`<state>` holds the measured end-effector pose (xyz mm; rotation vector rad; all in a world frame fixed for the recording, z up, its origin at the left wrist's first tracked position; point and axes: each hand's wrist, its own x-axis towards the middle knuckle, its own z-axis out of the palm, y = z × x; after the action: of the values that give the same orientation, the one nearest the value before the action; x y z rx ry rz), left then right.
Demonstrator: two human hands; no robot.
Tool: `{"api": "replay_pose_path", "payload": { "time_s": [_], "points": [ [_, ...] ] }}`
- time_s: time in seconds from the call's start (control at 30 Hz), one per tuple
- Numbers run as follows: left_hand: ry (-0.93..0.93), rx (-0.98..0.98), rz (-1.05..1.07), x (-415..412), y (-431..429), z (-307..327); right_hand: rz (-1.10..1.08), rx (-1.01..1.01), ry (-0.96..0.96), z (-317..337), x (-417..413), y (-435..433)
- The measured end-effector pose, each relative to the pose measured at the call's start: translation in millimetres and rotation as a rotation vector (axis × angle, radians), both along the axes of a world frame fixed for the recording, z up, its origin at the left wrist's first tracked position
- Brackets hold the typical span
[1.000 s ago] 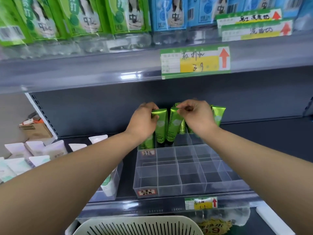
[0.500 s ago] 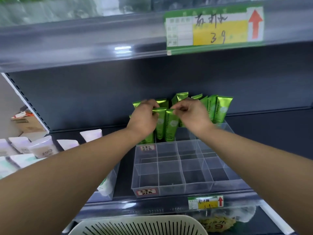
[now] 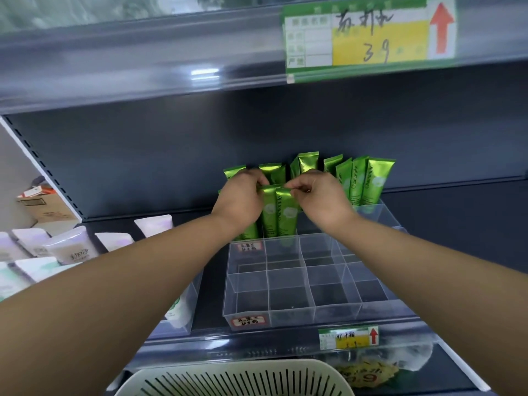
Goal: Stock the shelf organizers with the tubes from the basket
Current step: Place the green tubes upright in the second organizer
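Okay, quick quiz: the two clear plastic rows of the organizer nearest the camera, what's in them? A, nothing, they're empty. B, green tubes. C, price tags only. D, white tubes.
A: the near compartments of the clear plastic divided organizer show only bare dividers, while the shiny green tubes stand in its rear rows, where the left hand and right hand pinch two tops.

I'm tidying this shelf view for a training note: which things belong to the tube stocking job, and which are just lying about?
Part of the job:
green tubes
clear organizer
basket
left hand and right hand, each pinching a green tube top

Just lying about:
white tubes
cardboard box
price tag
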<state>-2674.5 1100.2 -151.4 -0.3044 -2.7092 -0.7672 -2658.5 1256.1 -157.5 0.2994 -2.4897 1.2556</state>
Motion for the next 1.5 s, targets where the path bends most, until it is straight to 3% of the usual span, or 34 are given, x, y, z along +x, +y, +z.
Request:
{"api": "replay_pose_path", "payload": {
  "time_s": [0.43,0.87,1.17,1.5],
  "points": [
    [-0.01,-0.093,-0.031,31,-3,26,0.011,0.059,0.017,16,26,-2],
    [0.015,-0.53,-0.053,103,-14,51,0.023,0.384,-0.08,33,88,-12],
    [0.085,-0.583,-0.036,163,-26,50,0.037,0.509,-0.111,40,144,-18],
    [0.041,-0.577,-0.01,234,-45,38,0.107,0.553,-0.147,23,209,-30]
  ]
}}
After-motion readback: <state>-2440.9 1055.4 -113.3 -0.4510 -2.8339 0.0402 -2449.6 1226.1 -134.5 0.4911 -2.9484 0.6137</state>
